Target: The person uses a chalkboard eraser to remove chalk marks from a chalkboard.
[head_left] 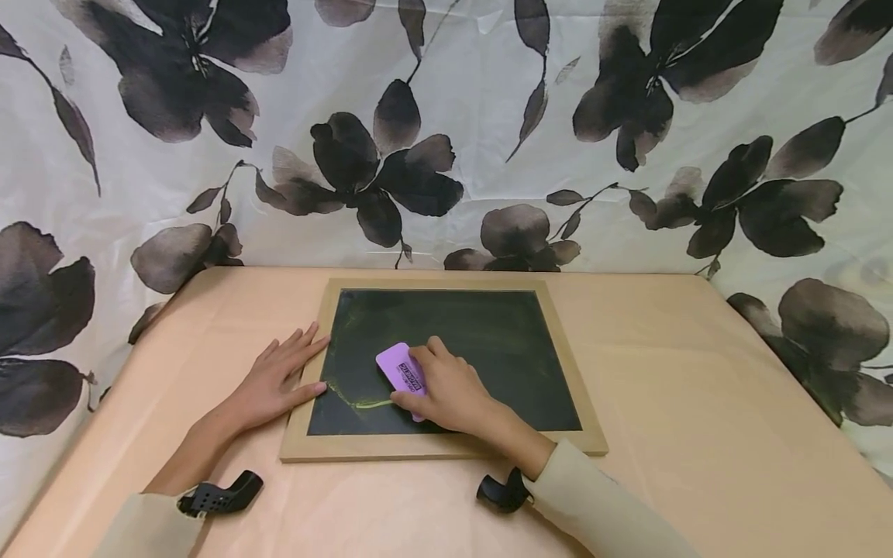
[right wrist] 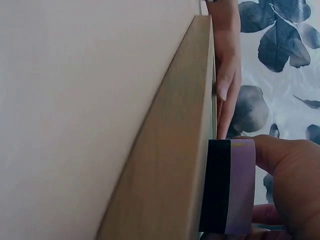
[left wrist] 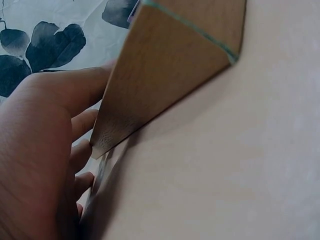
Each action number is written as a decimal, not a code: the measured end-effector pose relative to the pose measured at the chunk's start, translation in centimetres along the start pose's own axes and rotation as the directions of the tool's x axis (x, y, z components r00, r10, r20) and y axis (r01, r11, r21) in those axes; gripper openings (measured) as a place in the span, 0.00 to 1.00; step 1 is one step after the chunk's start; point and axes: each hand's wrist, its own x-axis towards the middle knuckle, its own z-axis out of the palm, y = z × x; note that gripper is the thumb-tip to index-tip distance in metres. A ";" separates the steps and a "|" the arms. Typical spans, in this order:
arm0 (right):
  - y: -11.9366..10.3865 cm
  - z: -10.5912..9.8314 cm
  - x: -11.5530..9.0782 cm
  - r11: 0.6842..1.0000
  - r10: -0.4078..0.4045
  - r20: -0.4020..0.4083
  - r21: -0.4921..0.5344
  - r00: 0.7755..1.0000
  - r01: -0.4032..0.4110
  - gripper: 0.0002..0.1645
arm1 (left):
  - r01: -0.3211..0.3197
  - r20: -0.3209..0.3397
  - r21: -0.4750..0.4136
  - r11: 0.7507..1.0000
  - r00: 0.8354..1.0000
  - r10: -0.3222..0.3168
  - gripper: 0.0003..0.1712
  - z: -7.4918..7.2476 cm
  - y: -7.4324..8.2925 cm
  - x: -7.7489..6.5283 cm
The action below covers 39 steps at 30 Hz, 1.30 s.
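Closest to you, below the near edge of the chalkboard (head_left: pixel 474 333), are your two pale beige sleeves, the left one (head_left: pixel 149 527) off the board's near left corner and the right one (head_left: pixel 600 496) beside its near right corner. At each cuff sits a black wrist device, one (head_left: pixel 223 494) left of the chalkboard's near corner and the other (head_left: pixel 502 492) just in front of its near edge.

Your right hand (head_left: pixel 453 387) reaches over the near edge of the chalkboard and grips the eraser (head_left: pixel 401 368), thumb on one side and fingers on the other. That eraser is over the left half of the board, toward its near edge, set at a slant; its top is purple with dark print, and its black layer faces the board. Just left of your right thumb, a yellow-green chalk line (head_left: pixel 373 404) marks the chalkboard, with fainter smears around it.

Your left hand (head_left: pixel 279 377) lies open at the chalkboard's left side, fingers extended, fingertips and thumb on the wooden frame (head_left: pixel 566 356).

The peach-colored table (head_left: pixel 670 364) spreads around the chalkboard, and beyond the board's far edge a white cloth (head_left: pixel 488 170) with dark flowers hangs behind the table.
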 end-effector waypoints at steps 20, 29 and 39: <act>-2.9 1.0 2.8 0.993 -0.116 0.136 0.005 0.984 0.116 0.41 | -0.012 -0.005 -0.005 1.000 1.000 0.012 0.36 0.1 -0.6 0.3; -2.3 0.1 3.5 0.985 -0.162 0.254 -0.024 0.954 0.173 0.41 | -0.009 0.014 -0.004 1.000 1.000 0.009 0.38 0.2 -0.3 0.7; -1.0 -0.6 3.4 0.973 -0.227 0.316 0.030 0.921 0.229 0.38 | 0.010 0.002 0.022 1.000 1.000 -0.010 0.41 0.0 -0.5 0.2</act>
